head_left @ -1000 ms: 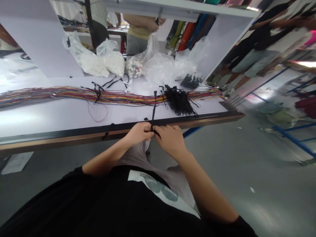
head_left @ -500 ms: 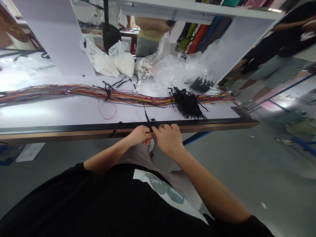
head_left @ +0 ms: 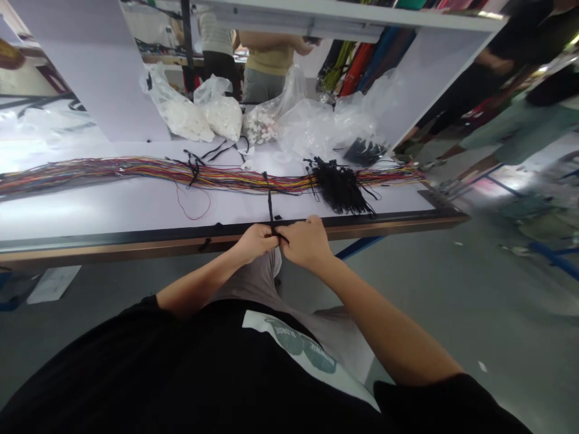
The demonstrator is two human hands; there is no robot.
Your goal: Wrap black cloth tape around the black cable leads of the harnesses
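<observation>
At the table's front edge, my left hand (head_left: 259,242) pinches a black cord (head_left: 270,205), which stretches away from me over the white tabletop. Close beside it, my right hand (head_left: 308,242) is closed on the same cord, and a short dark end crosses its fingertips. The cord's far end touches a long bundle of coloured cords (head_left: 230,179) running across the table. To the right, a heap of black looped cords (head_left: 340,187) lies over that bundle. A few loose black cords (head_left: 193,167) rest on it further left. The fingertips partly hide the held part.
Clear plastic bags with white pieces (head_left: 226,117) stand along the back under a shelf (head_left: 407,23). A dark packet (head_left: 365,152) lies right of them. The table's brown front edge (head_left: 136,253) runs across. People stand behind the shelf and at the right.
The cord's far part now lies straighter, with its end further back on the bundle. A short dark end now shows across my right fingers. Both hands stay close together at the edge.
</observation>
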